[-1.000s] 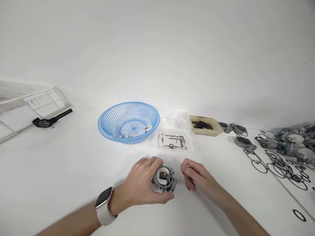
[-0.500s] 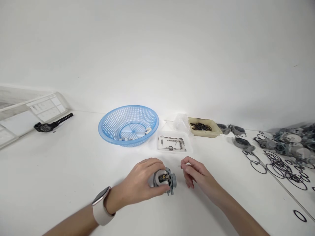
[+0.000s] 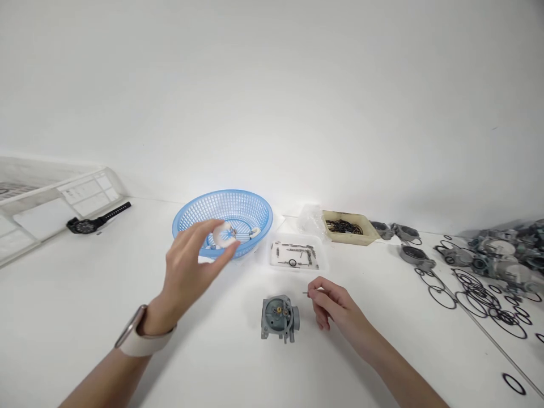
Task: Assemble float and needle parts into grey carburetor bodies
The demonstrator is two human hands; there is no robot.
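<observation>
Pressure is best light where the left hand [image 3: 187,267] pinches the white C-shaped plastic float [image 3: 217,234] over or just before the round blue plastic basket [image 3: 232,199]; the right hand [image 3: 334,301], apart, pinches a thin metal pin [image 3: 305,293] needing firmer hold, beside the grey metal carburetor [image 3: 278,317] on the white counter [image 3: 225,362].

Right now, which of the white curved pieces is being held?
The white curved piece pinched in the left hand; the lookalike lies inside the blue basket, with no hand on it.
</observation>
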